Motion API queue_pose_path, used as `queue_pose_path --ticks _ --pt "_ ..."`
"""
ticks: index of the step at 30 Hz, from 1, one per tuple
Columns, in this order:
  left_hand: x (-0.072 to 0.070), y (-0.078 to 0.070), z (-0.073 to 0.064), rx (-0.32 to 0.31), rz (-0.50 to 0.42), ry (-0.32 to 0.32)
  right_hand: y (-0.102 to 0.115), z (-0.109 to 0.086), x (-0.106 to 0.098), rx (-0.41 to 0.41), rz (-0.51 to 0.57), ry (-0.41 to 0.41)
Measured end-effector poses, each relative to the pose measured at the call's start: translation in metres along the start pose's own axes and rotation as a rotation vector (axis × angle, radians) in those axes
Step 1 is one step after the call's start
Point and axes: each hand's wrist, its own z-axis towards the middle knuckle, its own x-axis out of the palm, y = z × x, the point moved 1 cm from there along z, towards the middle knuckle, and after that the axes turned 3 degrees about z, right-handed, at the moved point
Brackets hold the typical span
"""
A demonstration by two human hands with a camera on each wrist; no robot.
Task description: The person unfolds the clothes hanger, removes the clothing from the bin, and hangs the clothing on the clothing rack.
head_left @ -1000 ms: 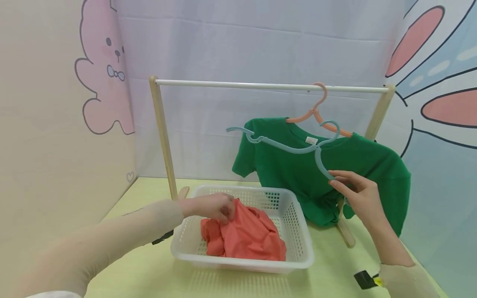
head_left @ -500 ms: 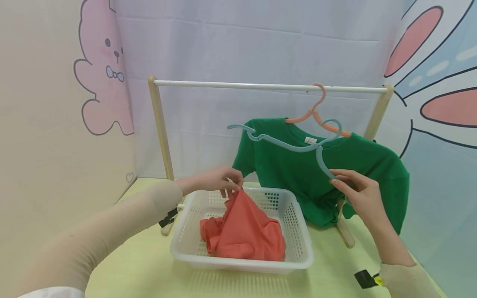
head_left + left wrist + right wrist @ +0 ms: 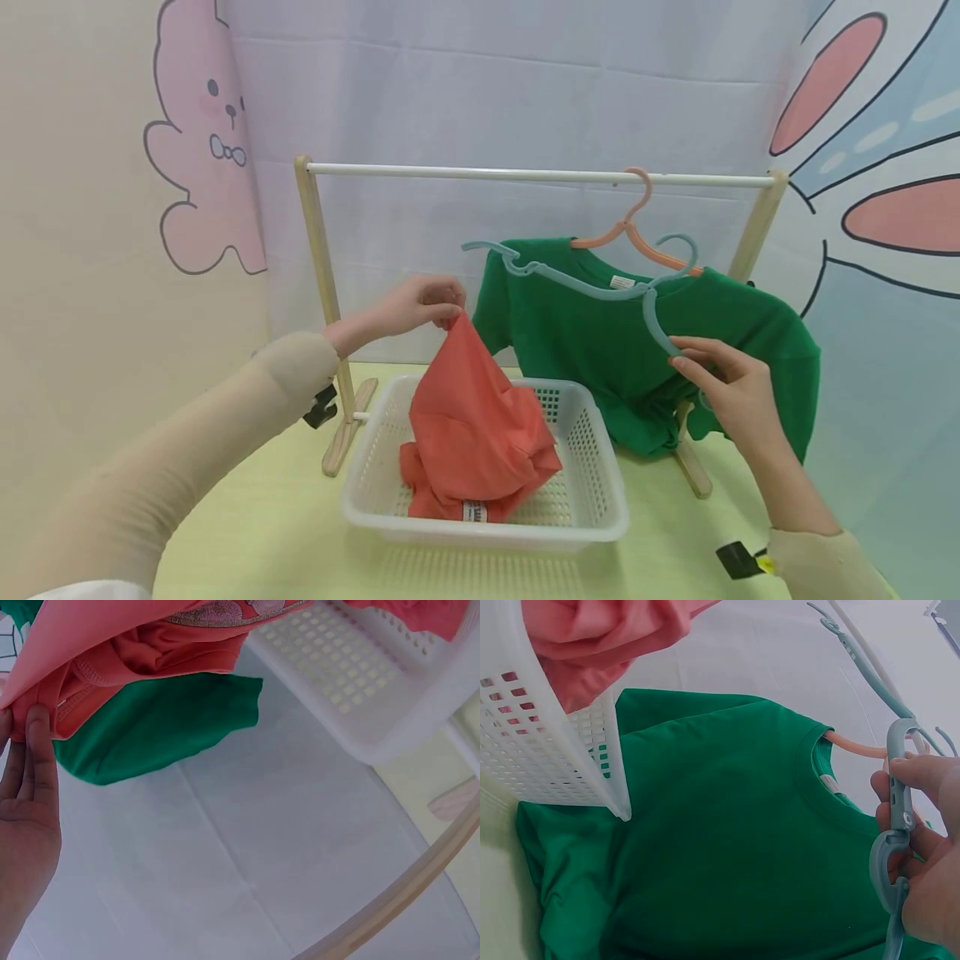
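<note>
My left hand (image 3: 420, 307) pinches a coral-red garment (image 3: 476, 408) by one edge and holds that part up above the white basket (image 3: 480, 533). The rest of the cloth hangs down into the basket, where a white label shows near the front rim. In the left wrist view the thumb and fingers (image 3: 43, 769) grip a hemmed edge of the garment. On the right, my right hand (image 3: 731, 387) holds a blue-grey hanger (image 3: 585, 287) by one arm, its hook pointing up. The right wrist view shows the thumb and fingers around the hanger (image 3: 900, 802).
A green T-shirt (image 3: 600, 358) hangs on an orange hanger (image 3: 628, 225) from the white rail (image 3: 450, 172) of a wooden-legged rack, behind the blue-grey hanger. The basket stands on a pale yellow table (image 3: 247, 517). Printed cloth walls enclose the sides and back.
My left hand has risen from inside the basket, pulling the coral garment up with it into a peak. The right hand and hanger have barely moved.
</note>
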Motion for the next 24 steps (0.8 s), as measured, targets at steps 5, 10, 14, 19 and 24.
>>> queue_pose_path --ticks 5,10,14,19,24 --pt "-0.029 -0.005 -0.004 -0.027 0.084 -0.157 0.0 0.001 0.001 0.002 -0.001 -0.009" --pt "-0.052 -0.013 -0.006 -0.039 0.126 -0.308 0.0 0.001 0.001 0.003 -0.003 -0.021" --pt "-0.063 -0.021 -0.004 -0.039 0.197 -0.414 0.0 0.001 0.0 0.013 0.002 -0.033" --pt "-0.07 -0.032 0.003 -0.06 0.25 -0.527 0.001 0.002 0.0 0.02 0.017 -0.04" --pt "-0.065 -0.04 0.013 -0.111 0.287 -0.534 0.001 0.002 -0.001 0.015 0.029 -0.049"
